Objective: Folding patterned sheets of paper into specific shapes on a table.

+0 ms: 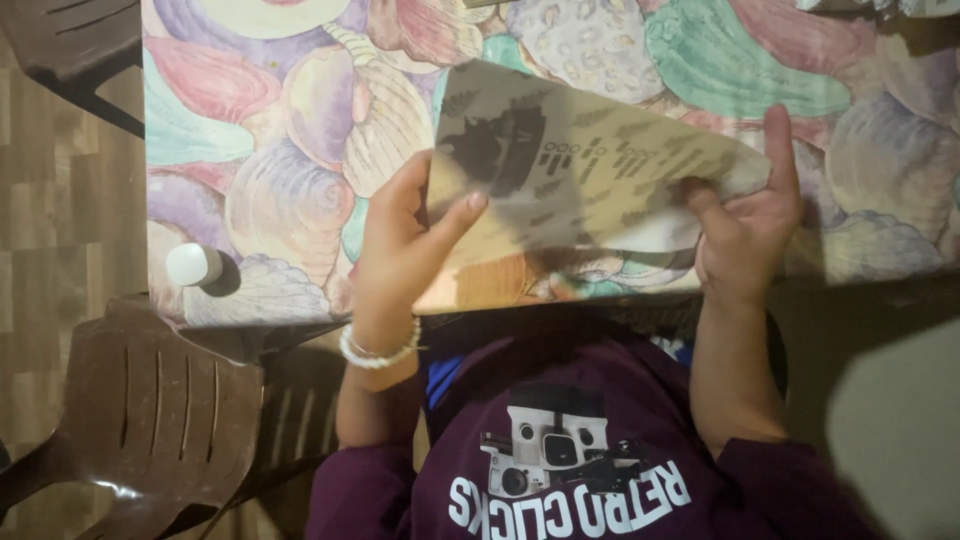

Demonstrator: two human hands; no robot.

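Tan paper bag [590,170] between both grips.

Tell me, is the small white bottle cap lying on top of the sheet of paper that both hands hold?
No, the white cap rests on the shell-patterned tablecloth near its left edge, apart from the paper.

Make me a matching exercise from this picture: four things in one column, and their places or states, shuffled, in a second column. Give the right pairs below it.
1. thin tan printed paper sheet
2. small white round cap
3. dark brown plastic slatted chair
4. white bead bracelet

a. on the left wrist
b. on the tablecloth's left edge
c. held by both hands
d. on the wooden floor, left of the person

Pairs: 1-c, 2-b, 3-d, 4-a
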